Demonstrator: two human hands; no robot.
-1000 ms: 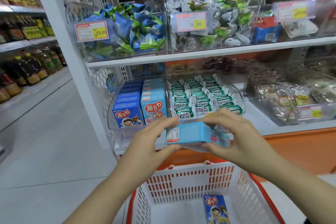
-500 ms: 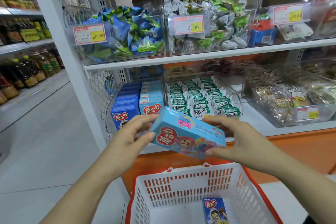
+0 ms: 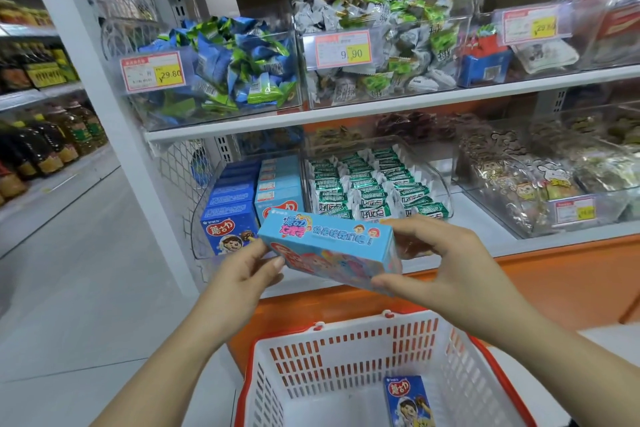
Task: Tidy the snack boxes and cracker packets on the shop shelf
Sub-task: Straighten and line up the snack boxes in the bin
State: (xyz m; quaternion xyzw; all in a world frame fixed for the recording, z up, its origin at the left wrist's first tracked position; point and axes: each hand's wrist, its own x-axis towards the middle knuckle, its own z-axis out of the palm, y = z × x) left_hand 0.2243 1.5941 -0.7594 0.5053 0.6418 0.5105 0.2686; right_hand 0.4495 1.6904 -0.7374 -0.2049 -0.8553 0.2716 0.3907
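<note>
I hold a light blue snack box [image 3: 329, 246] in front of the lower shelf, lying sideways and tilted. My left hand [image 3: 242, 274] pinches its left end and my right hand [image 3: 446, 263] grips its right end. Behind it a clear bin [image 3: 204, 211] holds a row of dark blue snack boxes [image 3: 230, 204] and a row of light blue boxes [image 3: 278, 184]. To the right, green and white cracker packets [image 3: 374, 191] stand in rows in another clear bin. One dark blue snack box [image 3: 408, 399] lies in the white basket [image 3: 346, 350] below.
The upper shelf [image 3: 381, 107] carries clear bins of wrapped sweets with price tags. A bin of clear-wrapped snacks [image 3: 540, 191] sits at the right on the lower shelf. An orange base panel [image 3: 554, 281] runs below. Oil bottles [image 3: 52, 146] line the aisle at left.
Both hands have turned the light blue box, so its printed long side now faces up. It has also shifted slightly right and away from the bin.
</note>
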